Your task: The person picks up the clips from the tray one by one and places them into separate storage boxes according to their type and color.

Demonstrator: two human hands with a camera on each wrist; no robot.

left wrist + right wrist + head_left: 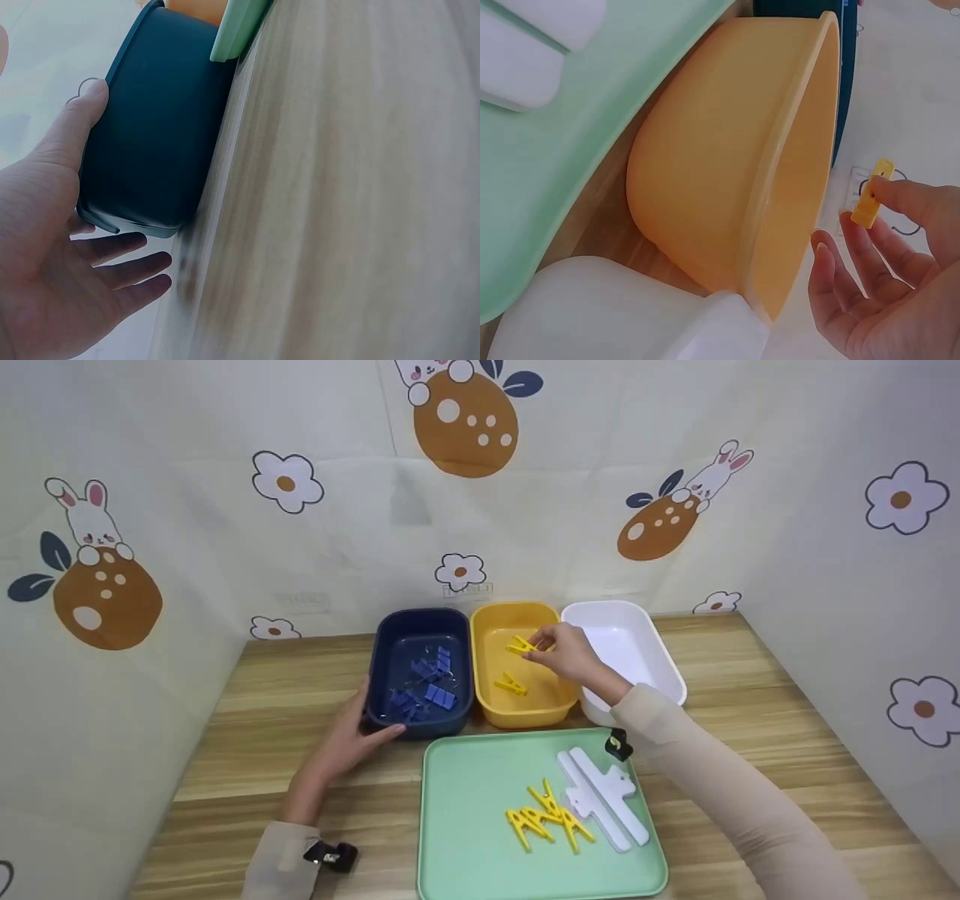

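Above the yellow bin (526, 715), my right hand (568, 654) pinches a yellow clothespin (873, 193) between thumb and fingertips. Another yellow clothespin (511, 684) lies on that bin's floor. My left hand (346, 740) rests at the near left corner of the navy bin (381, 675); its thumb lies along the rim and the other fingers (131, 279) extend loosely beside the wall. Inside the navy bin are several blue binder clips (441, 696). On the green tray (465, 780) lie several yellow clothespins (551, 814) in a cluster, beside two long white clips (609, 795).
To the right of the yellow bin stands a white bin (626, 641), partly covered by my right forearm. The three bins line up near the patterned back curtain (360, 555). The tray sits in front of them on the wood-grain table (247, 735).
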